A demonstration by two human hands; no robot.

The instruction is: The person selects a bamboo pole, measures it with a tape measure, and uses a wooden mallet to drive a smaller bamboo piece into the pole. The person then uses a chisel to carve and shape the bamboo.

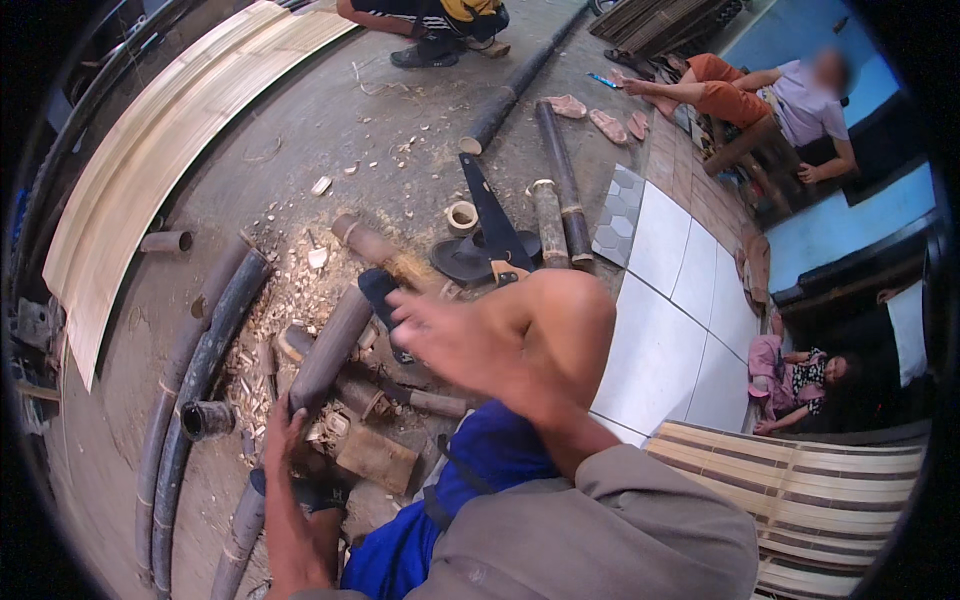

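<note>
My left hand (285, 435) is closed round a dark brown bamboo pole (335, 345) that slants up from the lower left between my legs. Smeared by motion, my right hand (455, 345) is over the pole's right side, near my bent knee; whether it holds anything cannot be made out. Under it lies a tool with a wooden handle (438, 403) and dark blade. A wooden block (378, 457) rests by my left foot. Ahead are a partly peeled bamboo piece (385, 255) and a handsaw (488, 215) with a wooden grip.
Wood chips (300, 260) litter the floor. Long bamboo poles (205, 350) lie at left, below a flattened bamboo sheet (150, 150). Ahead are a bamboo ring (462, 217), more poles (565, 185) and a black sandal (465, 258). White tiles (650, 350), a slatted mat (800, 490) and seated people are at right.
</note>
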